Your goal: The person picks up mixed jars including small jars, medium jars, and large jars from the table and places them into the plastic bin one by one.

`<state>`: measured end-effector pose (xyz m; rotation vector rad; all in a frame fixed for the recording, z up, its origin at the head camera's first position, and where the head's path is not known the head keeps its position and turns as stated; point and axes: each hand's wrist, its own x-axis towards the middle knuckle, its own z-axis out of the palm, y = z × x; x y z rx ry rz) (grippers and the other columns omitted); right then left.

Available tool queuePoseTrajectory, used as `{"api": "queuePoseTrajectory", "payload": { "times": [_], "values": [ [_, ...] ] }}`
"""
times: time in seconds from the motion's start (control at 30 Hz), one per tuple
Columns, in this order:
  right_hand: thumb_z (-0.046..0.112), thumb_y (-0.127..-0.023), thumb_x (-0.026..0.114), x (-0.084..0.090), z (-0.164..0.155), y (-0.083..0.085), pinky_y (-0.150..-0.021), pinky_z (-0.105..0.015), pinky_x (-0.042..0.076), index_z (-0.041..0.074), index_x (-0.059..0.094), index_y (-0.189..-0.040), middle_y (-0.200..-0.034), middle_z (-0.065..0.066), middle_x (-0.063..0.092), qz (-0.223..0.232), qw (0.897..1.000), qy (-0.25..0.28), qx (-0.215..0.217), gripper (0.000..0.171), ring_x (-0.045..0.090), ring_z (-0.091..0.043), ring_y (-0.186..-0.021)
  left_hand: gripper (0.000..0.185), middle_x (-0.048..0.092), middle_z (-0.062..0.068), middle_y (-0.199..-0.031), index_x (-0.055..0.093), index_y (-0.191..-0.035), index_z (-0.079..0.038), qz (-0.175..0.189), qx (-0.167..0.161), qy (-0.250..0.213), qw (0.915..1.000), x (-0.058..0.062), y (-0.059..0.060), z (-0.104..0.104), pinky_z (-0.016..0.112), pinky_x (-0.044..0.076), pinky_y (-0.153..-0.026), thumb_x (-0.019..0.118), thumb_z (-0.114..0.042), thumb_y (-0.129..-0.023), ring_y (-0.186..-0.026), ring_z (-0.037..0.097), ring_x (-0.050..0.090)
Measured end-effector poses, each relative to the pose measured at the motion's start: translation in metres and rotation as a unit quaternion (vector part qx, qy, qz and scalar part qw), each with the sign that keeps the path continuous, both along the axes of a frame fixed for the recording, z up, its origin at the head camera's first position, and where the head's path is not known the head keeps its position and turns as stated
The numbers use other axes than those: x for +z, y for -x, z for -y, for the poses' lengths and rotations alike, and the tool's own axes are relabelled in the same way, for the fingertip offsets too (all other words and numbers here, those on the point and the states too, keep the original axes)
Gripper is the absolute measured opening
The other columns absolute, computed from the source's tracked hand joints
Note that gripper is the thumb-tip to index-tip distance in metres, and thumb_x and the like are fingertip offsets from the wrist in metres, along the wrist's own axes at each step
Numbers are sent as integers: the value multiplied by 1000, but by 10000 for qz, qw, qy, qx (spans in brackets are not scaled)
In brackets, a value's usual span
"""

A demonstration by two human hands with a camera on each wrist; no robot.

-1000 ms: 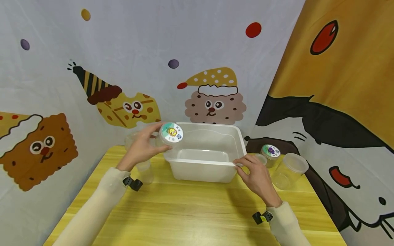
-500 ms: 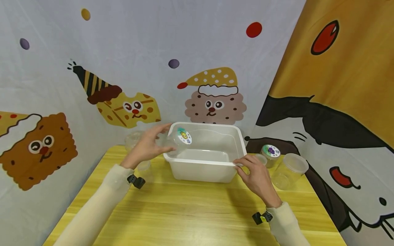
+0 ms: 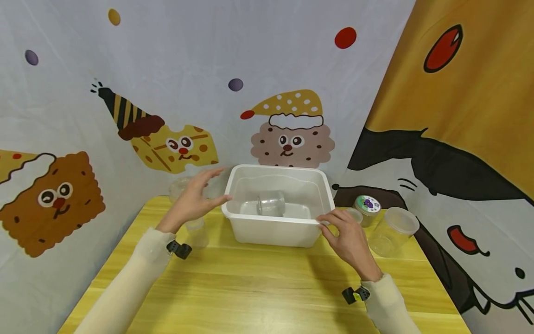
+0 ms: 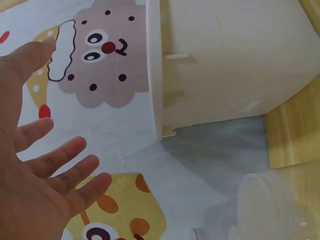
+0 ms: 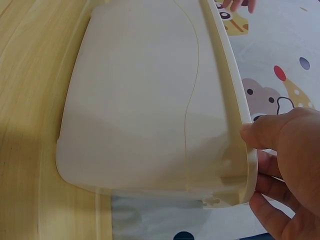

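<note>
A white plastic tub (image 3: pixel 275 232) stands on the table, and a transparent plastic jar (image 3: pixel 272 204) lies on its side on the tub's floor. Just outside the tub's left rim is my left hand (image 3: pixel 193 200), fingers spread and holding nothing. The left wrist view shows the same hand (image 4: pixel 45 175) with its palm bare beside the tub's outer wall. My right hand (image 3: pixel 348 239) pinches the tub's front right rim corner, and in the right wrist view the thumb (image 5: pixel 265 131) lies over that rim with the fingers beneath it.
Left of the tub, a small lidded transparent jar (image 3: pixel 197 234) and another transparent container (image 3: pixel 177 188) stand partly behind my left hand. To the right are a jar with a grape label (image 3: pixel 368 205), a small lidded container (image 3: pixel 354 215) and a larger lidded jar (image 3: pixel 394 232). A printed cloth hangs behind.
The jar with the round label left my left hand, dropped over the left rim and now lies inside the tub. My left hand has drawn back slightly left; my right hand stays on the rim.
</note>
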<state>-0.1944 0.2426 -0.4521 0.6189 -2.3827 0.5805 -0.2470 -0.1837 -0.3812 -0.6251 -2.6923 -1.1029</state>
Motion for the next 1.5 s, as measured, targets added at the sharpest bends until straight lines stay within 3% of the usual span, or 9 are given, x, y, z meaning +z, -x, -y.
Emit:
{"api": "queuePoseTrajectory", "payload": {
  "times": [0.17,0.37,0.53,0.93,1.23,1.5],
  "values": [
    [15,-85,85,1,0,0,-68,-35,55,19,78,-103,-100,6,70,1,10000,12,-1,19,62,-14,-93,86,39,6,-163,33,-160,-31,44,156,-86,9998,-6,-3,4,59,35,-119,73,-60,-89,-149,32,38],
    [15,-85,85,2,1,-1,-68,-37,56,19,79,-103,-100,6,71,40,10000,44,-50,19,62,-15,-94,88,39,10,-163,31,-162,-24,-51,396,-276,9988,-18,-8,8,59,36,-118,75,-53,-91,-149,34,38],
    [15,-86,84,3,2,-2,-68,-37,56,20,79,-103,-101,6,71,86,9999,54,-77,19,62,-15,-95,90,37,13,-164,28,-163,-22,97,671,-483,9965,-26,-10,14,61,35,-118,76,-49,-91,-149,36,36],
    [14,-86,84,3,1,-2,-68,-36,54,18,79,-103,-102,5,71,98,9999,91,-59,18,61,-15,-94,88,33,9,-166,26,-163,-29,43,985,-1199,9879,-48,-25,32,63,32,-119,77,-43,-92,-151,36,32],
    [15,-86,84,2,1,-3,-69,-37,55,19,79,-103,-102,5,71,128,9998,94,-89,18,62,-15,-95,88,31,3,-167,25,-161,-42,300,1246,-1599,9788,-66,-35,40,64,30,-119,79,-43,-91,-153,34,30],
    [14,-86,84,3,2,-3,-69,-37,54,19,79,-103,-101,5,71,84,9999,100,-75,19,61,-15,-94,98,31,10,-167,21,-163,-36,516,1339,-1752,9740,-85,-41,47,64,29,-119,83,-38,-87,-153,35,28]
  ]
}}
